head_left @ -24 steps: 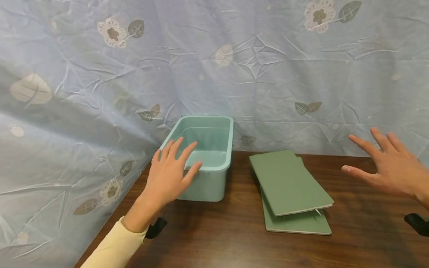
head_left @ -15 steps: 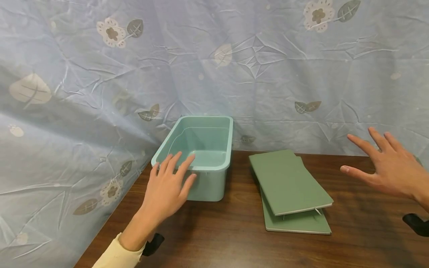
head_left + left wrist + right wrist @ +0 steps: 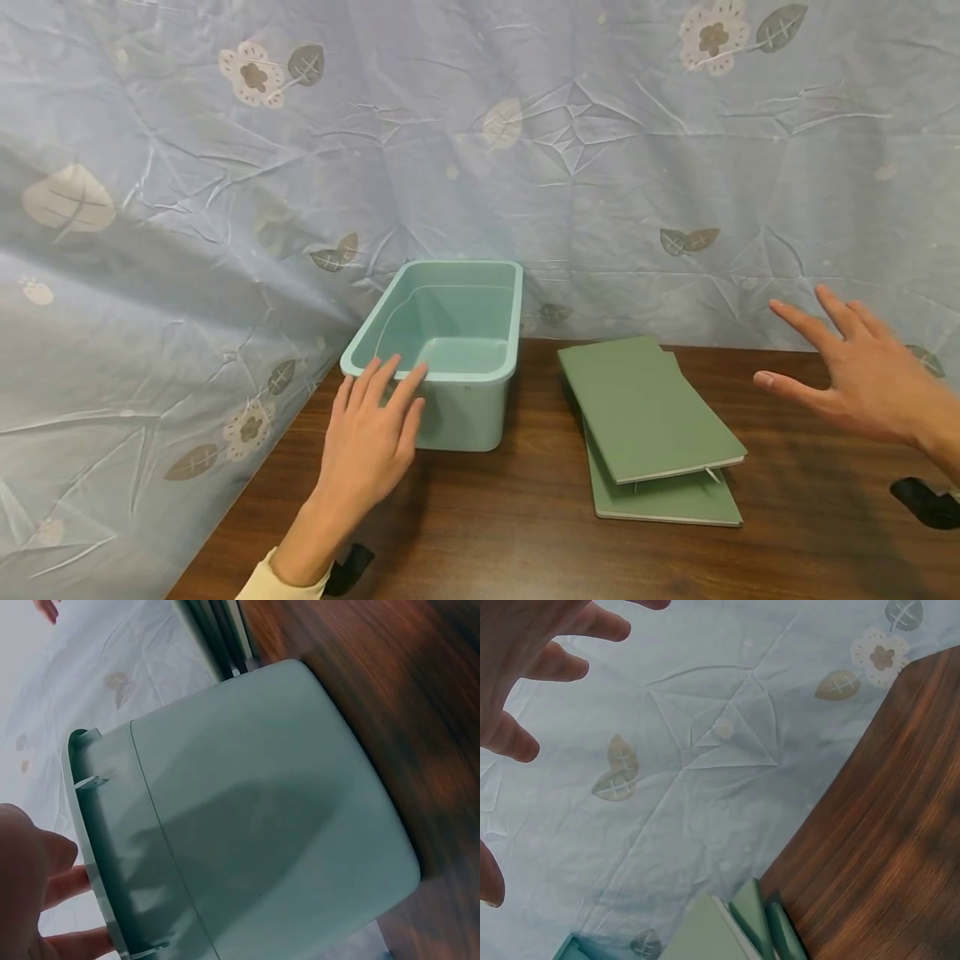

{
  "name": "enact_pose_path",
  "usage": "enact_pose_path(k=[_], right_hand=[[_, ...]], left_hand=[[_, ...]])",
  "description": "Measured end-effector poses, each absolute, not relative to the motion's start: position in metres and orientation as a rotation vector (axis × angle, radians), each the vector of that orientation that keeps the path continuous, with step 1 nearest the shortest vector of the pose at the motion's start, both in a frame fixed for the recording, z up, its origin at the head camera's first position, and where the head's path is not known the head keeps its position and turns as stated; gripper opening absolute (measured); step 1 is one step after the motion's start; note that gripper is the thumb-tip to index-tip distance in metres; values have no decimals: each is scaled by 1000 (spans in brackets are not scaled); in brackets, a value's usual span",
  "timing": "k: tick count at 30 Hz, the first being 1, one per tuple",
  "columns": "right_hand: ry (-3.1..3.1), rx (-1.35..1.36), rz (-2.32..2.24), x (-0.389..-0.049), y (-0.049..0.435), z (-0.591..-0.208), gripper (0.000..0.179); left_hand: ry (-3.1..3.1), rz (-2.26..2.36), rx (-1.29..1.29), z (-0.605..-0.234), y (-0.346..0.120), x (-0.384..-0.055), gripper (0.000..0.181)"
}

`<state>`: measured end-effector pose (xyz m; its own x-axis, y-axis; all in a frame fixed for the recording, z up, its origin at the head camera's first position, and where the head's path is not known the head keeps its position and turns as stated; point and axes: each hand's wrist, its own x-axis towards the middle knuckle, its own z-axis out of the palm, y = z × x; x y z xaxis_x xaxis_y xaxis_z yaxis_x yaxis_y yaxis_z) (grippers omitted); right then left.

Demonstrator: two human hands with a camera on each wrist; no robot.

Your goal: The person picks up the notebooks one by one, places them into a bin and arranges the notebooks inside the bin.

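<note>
One bin [image 3: 467, 414] just beside left fingers [image 3: 408, 387]

A pale teal plastic bin [image 3: 465, 421], rectangular with rounded corners, stands upright and open-topped at the back left of the dark wooden worktop [image 3: 525, 533]. Just right of it, apart, lies an uneven stack of plain green books [image 3: 648, 408], the top one skewed, its near end raised.

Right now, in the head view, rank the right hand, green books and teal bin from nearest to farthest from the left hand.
1. Teal bin: just ahead.
2. Green books: right of the bin.
3. Right hand: far right.
</note>
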<state>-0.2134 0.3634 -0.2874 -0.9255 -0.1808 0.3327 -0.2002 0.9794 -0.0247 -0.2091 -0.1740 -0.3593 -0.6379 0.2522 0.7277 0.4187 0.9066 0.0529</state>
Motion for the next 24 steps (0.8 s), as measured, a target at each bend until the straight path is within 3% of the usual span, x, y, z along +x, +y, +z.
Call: enact_pose_path(k=[24], right_hand=[[-2672, 474, 189, -213, 309, -281, 89]], left_hand=[[-2113, -349, -470, -372, -177, -220, 34]])
